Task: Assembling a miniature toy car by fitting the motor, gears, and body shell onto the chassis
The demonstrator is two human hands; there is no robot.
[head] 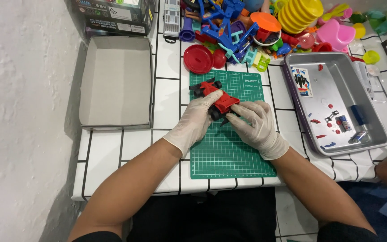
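White gloves (198, 118) are gripping a red-and-black toy car (216, 98) over a green gridded cutting mat (229, 152).

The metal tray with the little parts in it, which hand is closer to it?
Right. The right hand is on the red toy car, just beside the metal tray. The left hand is farther away, across the car.

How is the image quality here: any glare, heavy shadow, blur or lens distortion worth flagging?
Head view: even, soft light; hands sharp, no motion blur on left hand, right hand or red toy car. Mild sheen on the metal tray. Soft shadow beside the open box. Wide-angle bending shows in the tile lines at the edges.
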